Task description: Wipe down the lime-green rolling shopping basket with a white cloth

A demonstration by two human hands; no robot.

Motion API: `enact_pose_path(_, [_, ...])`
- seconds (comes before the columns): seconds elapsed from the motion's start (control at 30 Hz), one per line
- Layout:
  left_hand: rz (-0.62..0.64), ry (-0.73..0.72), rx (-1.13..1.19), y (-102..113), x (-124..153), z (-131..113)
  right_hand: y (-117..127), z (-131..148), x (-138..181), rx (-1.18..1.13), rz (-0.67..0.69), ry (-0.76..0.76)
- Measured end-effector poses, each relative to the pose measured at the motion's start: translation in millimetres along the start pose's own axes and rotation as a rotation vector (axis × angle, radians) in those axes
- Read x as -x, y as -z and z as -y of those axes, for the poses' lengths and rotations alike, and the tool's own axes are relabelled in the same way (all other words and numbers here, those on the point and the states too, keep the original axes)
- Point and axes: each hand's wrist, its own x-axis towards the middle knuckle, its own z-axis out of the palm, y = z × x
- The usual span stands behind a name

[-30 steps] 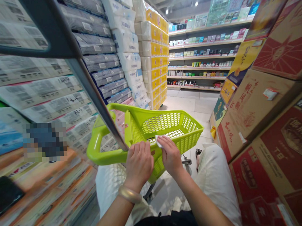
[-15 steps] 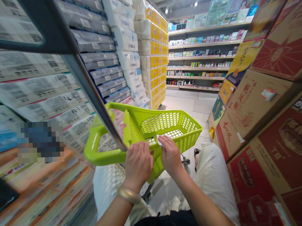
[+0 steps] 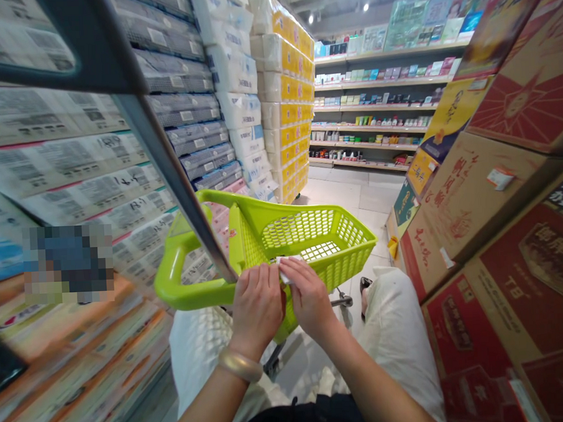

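Observation:
A bright green shopping cart (image 3: pixel 353 264) with a latticed plastic basket stands in front of me. My left hand (image 3: pixel 259 305), with a gold bangle on its wrist, is closed over the cart's near rim beside the handle. Just to its right, my right hand (image 3: pixel 308 294) presses a small white wipe (image 3: pixel 288 270) against the same rim. Most of the wipe is hidden under those fingers. A grey metal pole (image 3: pixel 178 184) rises from the cart's handle (image 3: pixel 187 295) toward the upper left.
Stacked paper packs (image 3: pixel 289 111) line the left side. Cardboard cartons (image 3: pixel 467 196) are piled on the right. Shelves (image 3: pixel 370 104) of small boxed goods stand at the back, beyond pale floor tiles (image 3: pixel 340 183).
My right hand has slid left along the rim with the white wipe, up to my left hand. The left hand keeps its place on the cart.

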Motion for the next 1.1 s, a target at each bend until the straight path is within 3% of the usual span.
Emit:
enact_pose_path(0.23, [-0.009,-0.014,-0.023,1.0,0.1,-0.3,4.5,-6.5,0.4,0.094,-0.094,-0.115])
enact_pose_path(0.4, [-0.008,-0.012,-0.03,1.7,-0.4,-0.2,1.2,6.3,-0.3,0.005,0.032,-0.001])
enact_pose_path(0.6, [-0.03,-0.015,-0.023,-0.4,-0.1,-0.3,5.6,-11.0,2.6,0.096,-0.105,-0.124])
enact_pose_path(0.8, [-0.045,-0.015,-0.005,-2.1,-0.7,0.5,-0.7,4.6,0.6,-0.007,0.005,-0.008])
enact_pose_path(1.0, [-0.059,-0.014,-0.013,-2.7,-1.0,0.2,7.0,-14.4,3.5,0.096,-0.113,-0.121])
enact_pose_path(1.1, [-0.067,-0.009,-0.005,-2.5,-1.5,0.1,5.3,-6.5,2.6,0.045,-0.057,-0.091])
